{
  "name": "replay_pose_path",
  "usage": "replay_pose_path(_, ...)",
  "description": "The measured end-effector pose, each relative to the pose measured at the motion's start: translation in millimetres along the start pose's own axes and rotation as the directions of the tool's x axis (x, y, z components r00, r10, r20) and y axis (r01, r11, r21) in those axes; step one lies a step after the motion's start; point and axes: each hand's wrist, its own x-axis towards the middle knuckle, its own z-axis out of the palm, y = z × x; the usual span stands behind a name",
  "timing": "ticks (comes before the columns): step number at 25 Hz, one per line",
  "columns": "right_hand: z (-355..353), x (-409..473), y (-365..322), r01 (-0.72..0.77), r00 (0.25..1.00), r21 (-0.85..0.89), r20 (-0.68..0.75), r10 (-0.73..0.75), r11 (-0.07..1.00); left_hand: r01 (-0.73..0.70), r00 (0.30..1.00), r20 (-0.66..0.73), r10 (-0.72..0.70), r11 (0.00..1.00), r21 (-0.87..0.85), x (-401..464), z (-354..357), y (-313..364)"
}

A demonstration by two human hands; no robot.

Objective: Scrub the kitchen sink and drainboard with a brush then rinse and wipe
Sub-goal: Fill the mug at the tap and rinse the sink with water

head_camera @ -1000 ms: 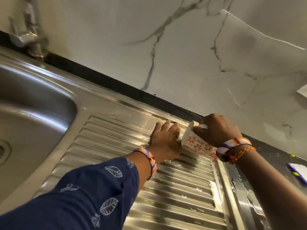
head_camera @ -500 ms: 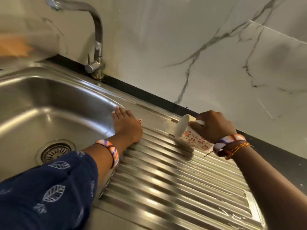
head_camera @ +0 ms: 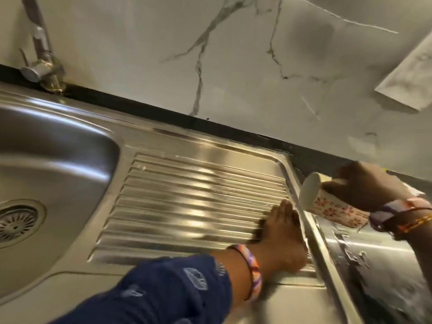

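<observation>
no readable text, brand, number or sign anywhere — the cup (head_camera: 336,210) carries only a red flower print, no words; the sleeve (head_camera: 163,293) has a pale leaf pattern, no lettering — sink steel is bare of any mark.

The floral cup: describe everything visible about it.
The floral cup is white with a red-pink flower print on its wall and a plain pale inside. It looks like paper or plastic; which one cannot be told. It lies tipped on its side, mouth facing left toward the drainboard, above the sink unit's right rim. The right hand grips it from above. Motion blur hides whether water is leaving it.
</observation>
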Motion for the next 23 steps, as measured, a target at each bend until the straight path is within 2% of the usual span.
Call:
replay_pose_path(2,8.1,-18.3,11.4,-0.026,1.0,-0.11,-0.003,0.026,0.994,-0.038,0.996,0.081,0.031,0.996,0.082,1.5,16.9,20.0)
replay_pose_path(4,13.3,-33.3,8.1,-0.022,1.0,-0.187,0.0,0.022,0.982,-0.046,0.997,0.063,0.036,0.987,0.157,-3.1,23.5,23.9)
replay_pose_path(7,22.7,-45.4,-15.9,0.058,0.998,-0.268,0.039,-0.049,0.962,0.008,1.0,-0.005,-0.008,0.997,0.075,-15.6,20.6,4.5)
replay_pose_path(9,29.6,-49.4,-41.4,0.143,0.99,-0.29,0.043,-0.137,0.946,0.065,0.998,-0.017,-0.064,0.997,0.033,-26.2,13.5,-18.6)
replay_pose_path(15,31.8,-50.6,-143.3,0.352,0.93,-0.308,0.005,-0.368,0.884,0.243,0.969,-0.075,-0.236,0.963,0.113,-97.9,-26.7,-108.8)
replay_pose_path(19,27.2,-48.9,-227.3,0.442,0.882,-0.276,-0.038,-0.469,0.854,0.351,0.934,-0.115,-0.338,0.929,0.117,-159.0,-53.3,-181.2)
replay_pose_path(23,24.8,-39.3,-300.8,0.514,0.833,-0.231,-0.095,-0.545,0.826,0.474,0.881,-0.09,-0.465,0.867,0.156,-211.0,-81.3,-248.4)
